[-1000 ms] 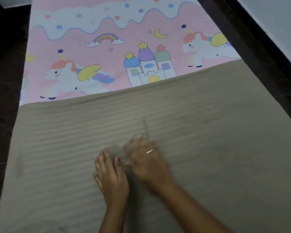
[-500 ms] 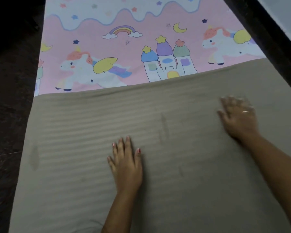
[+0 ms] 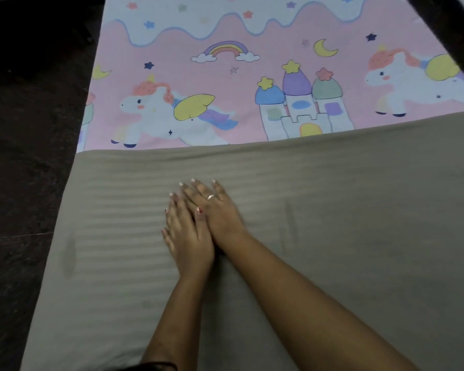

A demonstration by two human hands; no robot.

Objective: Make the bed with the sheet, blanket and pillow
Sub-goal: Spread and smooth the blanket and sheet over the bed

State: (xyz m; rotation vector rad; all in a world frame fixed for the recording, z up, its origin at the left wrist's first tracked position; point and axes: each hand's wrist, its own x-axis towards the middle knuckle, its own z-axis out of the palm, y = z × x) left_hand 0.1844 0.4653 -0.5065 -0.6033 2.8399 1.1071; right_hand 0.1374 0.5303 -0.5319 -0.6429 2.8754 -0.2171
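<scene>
1. Blanket (image 3: 332, 236): tan, with faint stripes running across. It is spread flat over the near part of the bed from the left edge to the right edge. Its far hem runs straight across the bed, rising slightly toward the right edge. Two faint dark marks show on it, one near the left edge and one right of the hands.
2. Sheet (image 3: 225, 84): pink and white, printed with unicorns, a castle, a rainbow, moons and stars. It lies flat on the far part of the bed and is exposed beyond the blanket's hem. The blanket overlaps its near portion.
3. Floor (image 3: 24, 156): dark, visible along the left edge of the bed.
4. Left hand (image 3: 189, 236): palm down on the blanket, left of the bed's middle and a little short of the hem. The fingers are straight and close together, pressing on the fabric and gripping nothing.
5. Right hand (image 3: 217, 210): palm down on the blanket, touching the left hand on its thumb side and reaching slightly farther toward the hem. Its fingers are straight, angle over toward the left hand's fingers and hold nothing. Which hand lies uppermost where they meet cannot be determined.
6. Ring (image 3: 210, 197): pale band on one finger of the right hand.
</scene>
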